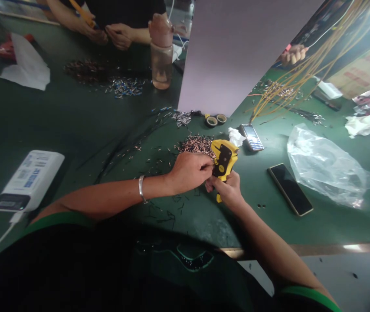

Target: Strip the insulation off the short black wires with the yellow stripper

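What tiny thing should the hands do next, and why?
Maybe squeeze the yellow tool gently with the right hand: that hand is wrapped around it, and the left hand has its fingers pinched together close against its side.

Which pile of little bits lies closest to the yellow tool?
The coppery pile, right beside the yellow tool and just beyond the left hand; the silvery pile and blue-tipped pile lie farther off.

Own hands point(189, 174) numbered two, others' hands point(120, 36) three, yellow tools point(224, 159) two, near phones point(290, 189) two, tapes point(216, 123) two, bottle point(162, 65) one.
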Tool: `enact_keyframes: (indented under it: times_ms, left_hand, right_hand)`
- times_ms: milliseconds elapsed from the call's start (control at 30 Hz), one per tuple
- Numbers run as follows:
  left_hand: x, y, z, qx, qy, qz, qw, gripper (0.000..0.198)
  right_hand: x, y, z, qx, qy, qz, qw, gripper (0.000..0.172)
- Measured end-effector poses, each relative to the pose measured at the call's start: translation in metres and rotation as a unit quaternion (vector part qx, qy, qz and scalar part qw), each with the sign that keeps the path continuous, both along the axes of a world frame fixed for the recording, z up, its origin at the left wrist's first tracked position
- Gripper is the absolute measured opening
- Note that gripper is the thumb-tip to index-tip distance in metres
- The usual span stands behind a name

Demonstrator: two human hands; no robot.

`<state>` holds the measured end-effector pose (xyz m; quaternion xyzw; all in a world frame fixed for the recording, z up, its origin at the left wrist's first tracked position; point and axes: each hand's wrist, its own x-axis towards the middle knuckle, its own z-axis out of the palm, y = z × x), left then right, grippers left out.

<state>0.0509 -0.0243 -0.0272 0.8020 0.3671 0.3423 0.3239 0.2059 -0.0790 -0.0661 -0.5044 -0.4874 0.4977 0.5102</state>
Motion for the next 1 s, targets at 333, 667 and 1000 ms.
enact_keyframes:
  times_ms: [333,667,1000]
  left_hand:
    - [-0.002,0.01,-0.004,-0.036,0.018,0.002,0.999,0.022]
    - [-0.009,0.032,-0.004,-0.183,0.002,-0.004,0.983,0.03]
    - [-0.027,0.064,0.02,-0.264,-0.026,0.015,0.964,0.018]
  right_hand:
    - [-0.002,0.005,-0.004,-0.023,-0.02,-0.034,0.999,0.018]
    - [-0.005,0.013,-0.007,-0.03,-0.001,-0.033,0.999,0.018]
    - [0.023,0.011,-0.001,-0.06,0.122,0.121,0.983,0.023]
